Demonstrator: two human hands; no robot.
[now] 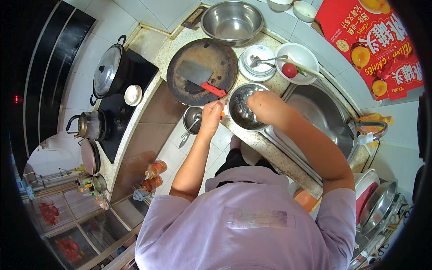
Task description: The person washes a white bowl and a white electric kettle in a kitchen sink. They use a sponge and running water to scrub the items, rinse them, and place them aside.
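Observation:
My left hand (212,116) grips the handle of a stainless steel pot (239,116) at the counter's front edge. Inside that pot, the fingers of my right hand (265,105) reach down past the rim; whether they hold anything is hidden. The pot's inner wall looks wet and shiny. Just beyond my left hand lies a round, dark-stained chopping board (222,57). A cleaver (195,71) with a red handle rests flat on it. Behind the pot, spoons (266,61) lie across a bowl on stacked white plates (251,77).
A white bowl (282,50) holds a red tomato (289,70) and green stalks. The steel sink (317,104) and faucet (374,130) are to the right. At left, a lidded black pot (109,69) and a kettle (89,125) stand on the stove. A steel basin (233,25) stands behind the board.

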